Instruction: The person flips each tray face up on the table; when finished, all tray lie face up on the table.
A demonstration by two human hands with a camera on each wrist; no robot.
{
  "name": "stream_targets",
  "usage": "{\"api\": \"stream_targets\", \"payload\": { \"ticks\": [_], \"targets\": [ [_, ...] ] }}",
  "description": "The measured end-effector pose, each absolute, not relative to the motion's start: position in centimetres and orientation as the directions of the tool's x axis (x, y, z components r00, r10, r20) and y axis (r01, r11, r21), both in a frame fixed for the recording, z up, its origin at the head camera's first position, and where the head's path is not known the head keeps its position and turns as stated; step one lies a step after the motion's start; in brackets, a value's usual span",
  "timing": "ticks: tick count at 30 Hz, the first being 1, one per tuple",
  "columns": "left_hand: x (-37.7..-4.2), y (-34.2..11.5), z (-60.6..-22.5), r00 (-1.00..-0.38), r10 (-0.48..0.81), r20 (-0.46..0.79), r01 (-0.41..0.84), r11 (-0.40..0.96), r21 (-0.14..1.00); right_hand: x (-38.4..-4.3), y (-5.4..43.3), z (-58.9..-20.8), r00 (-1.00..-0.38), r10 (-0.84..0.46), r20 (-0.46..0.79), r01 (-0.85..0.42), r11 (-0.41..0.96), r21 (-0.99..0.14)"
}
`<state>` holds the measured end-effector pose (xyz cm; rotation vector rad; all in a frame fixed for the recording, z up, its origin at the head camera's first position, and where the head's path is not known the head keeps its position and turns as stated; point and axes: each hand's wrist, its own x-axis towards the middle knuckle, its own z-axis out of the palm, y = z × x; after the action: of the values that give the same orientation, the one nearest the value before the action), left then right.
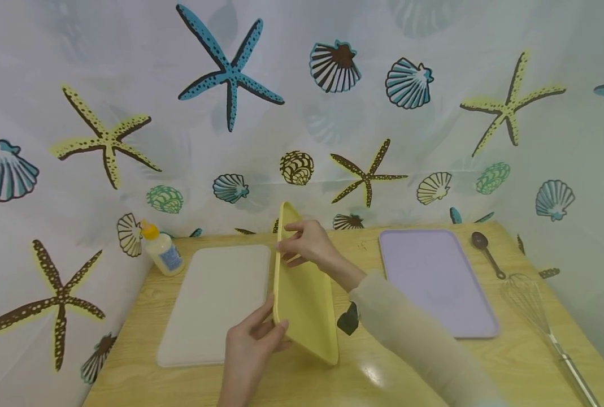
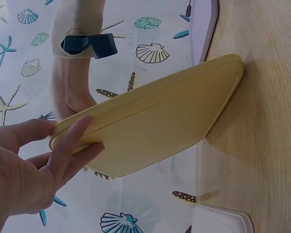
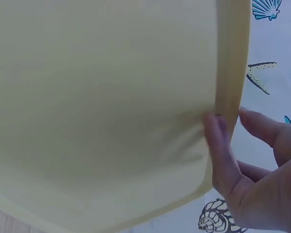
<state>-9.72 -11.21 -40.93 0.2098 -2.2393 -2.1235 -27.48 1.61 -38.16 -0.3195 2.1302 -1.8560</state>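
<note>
We are holding a yellow tray (image 1: 307, 305) steeply tilted over the tabletop (image 1: 179, 390), between a white tray (image 1: 220, 305) and a lilac tray (image 1: 434, 282), our left hand (image 1: 251, 346) pinching the near end of its raised rim (image 1: 276, 277) and our right hand (image 1: 309, 246) pinching farther back. We are apparently standing midway, lifting seemingly done, laying it flat probably still waiting.

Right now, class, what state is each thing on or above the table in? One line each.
Yellow tray: steeply tilted, held
Left hand: pinching that tray's near end
Right hand: pinching its edge farther back
White tray: lying flat
Purple tray: lying flat
Bottle: upright, top on
Spoon: lying down
Whisk: lying down, partly out of frame
</note>
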Motion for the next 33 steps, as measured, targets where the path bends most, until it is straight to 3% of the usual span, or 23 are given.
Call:
{"api": "stream_targets", "payload": {
  "ticks": [5, 14, 28, 33],
  "targets": [
    [-9.5, -11.5, -41.1, -0.987, -0.144, -0.067, -0.073, 0.037, 0.997, -27.3, 3.5, -40.1, -0.951, -0.304, -0.05, -0.029, 0.25, -0.968],
    [-9.3, -12.2, -41.5, -0.979, -0.185, -0.087, -0.092, 0.021, 0.996, -26.7, 7.5, -45.8, -0.981, -0.174, -0.089, 0.003, 0.441, -0.897],
    [-9.5, -14.0, -43.9, -0.962, -0.218, -0.163, -0.164, -0.014, 0.986, -24.6, 9.2, -50.1, -0.962, -0.196, -0.188, 0.039, 0.583, -0.811],
    [-9.7, -14.7, -44.8, -0.959, -0.215, -0.184, -0.179, -0.04, 0.983, -24.7, 9.0, -51.3, -0.963, -0.228, -0.143, -0.032, 0.625, -0.78]
  ]
}}
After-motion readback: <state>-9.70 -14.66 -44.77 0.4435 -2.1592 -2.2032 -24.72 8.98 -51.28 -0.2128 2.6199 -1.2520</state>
